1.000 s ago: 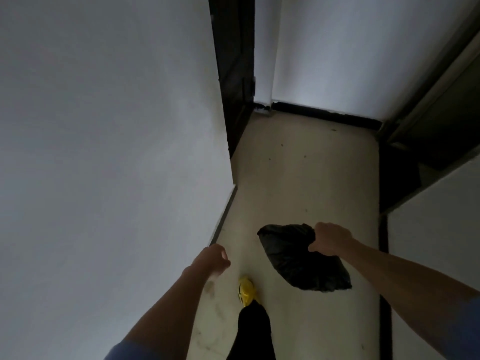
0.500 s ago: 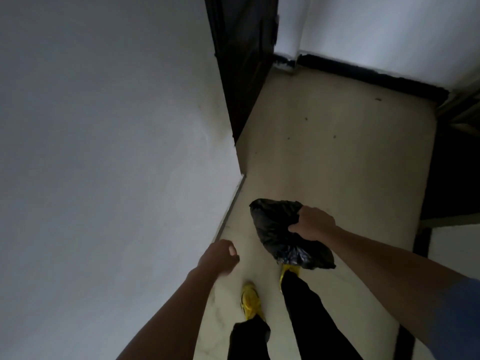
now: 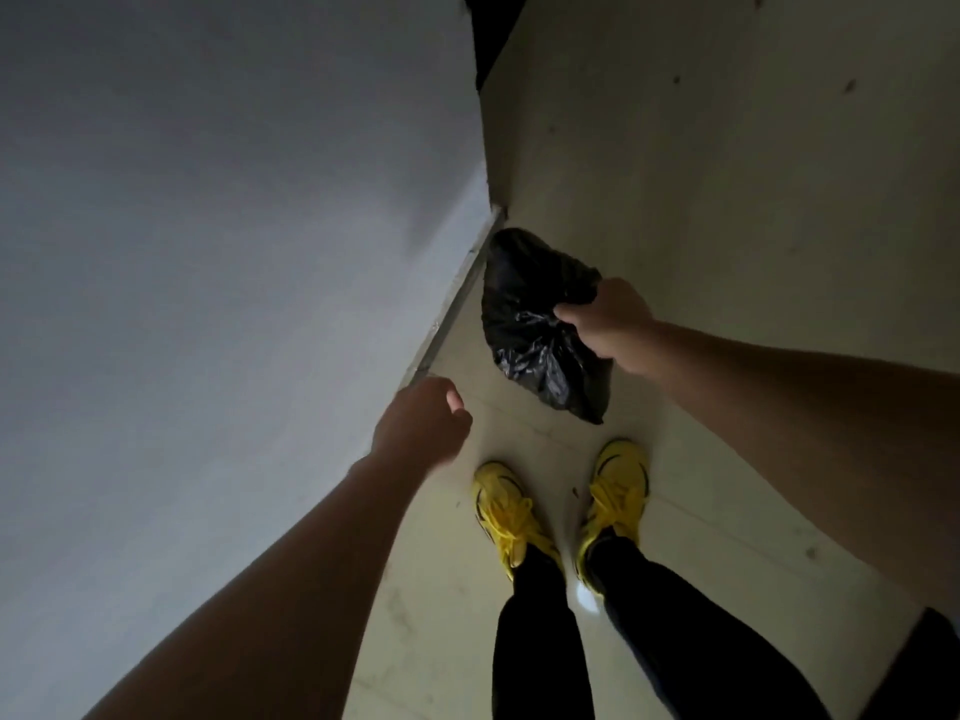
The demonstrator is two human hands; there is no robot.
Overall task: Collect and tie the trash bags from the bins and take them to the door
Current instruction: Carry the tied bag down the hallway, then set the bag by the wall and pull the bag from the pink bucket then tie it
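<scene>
A black trash bag [image 3: 535, 324] is gripped at its gathered neck by the right hand [image 3: 605, 324] at the centre of the frame, held over the pale floor [image 3: 727, 200]; its contents are hidden. The left hand [image 3: 423, 420], lower left of the bag, is curled in with nothing held. Yellow shoes [image 3: 506, 511] are seen below the bag. The left is filled by a white wall [image 3: 208, 252], its corner just beside the bag; open floor is left at the upper right.
</scene>
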